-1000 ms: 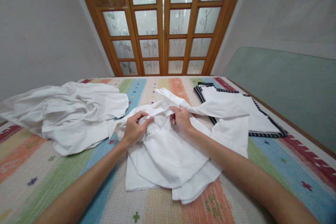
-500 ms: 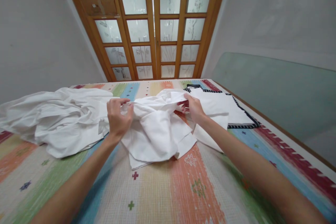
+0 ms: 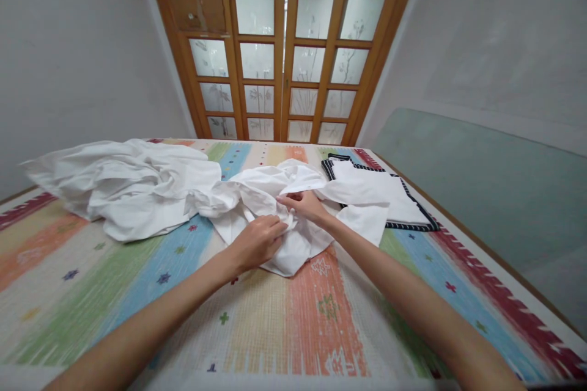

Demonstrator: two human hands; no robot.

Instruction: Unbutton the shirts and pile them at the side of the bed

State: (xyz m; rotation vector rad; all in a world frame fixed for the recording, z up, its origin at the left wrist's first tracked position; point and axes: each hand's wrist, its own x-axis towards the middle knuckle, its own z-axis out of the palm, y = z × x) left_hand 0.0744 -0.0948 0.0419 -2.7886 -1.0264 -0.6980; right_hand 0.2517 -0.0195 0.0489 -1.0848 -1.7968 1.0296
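Observation:
A crumpled white garment (image 3: 261,195) lies in the middle of a striped, many-coloured bed cover (image 3: 293,311). My left hand (image 3: 257,242) rests on its near part with the fingers curled into the cloth. My right hand (image 3: 305,206) pinches a fold of the same garment a little farther back. Both forearms reach in from the bottom of the view.
A heap of white laundry (image 3: 123,183) lies at the left. A folded white garment with dark striped trim (image 3: 380,195) lies at the right. A wooden door with frosted glass panes (image 3: 279,55) stands behind the bed. A green wall panel (image 3: 481,177) runs along the right.
Both hands have come down and closer together with the garment, which was held up and stretched between them before and is now bunched on the cover.

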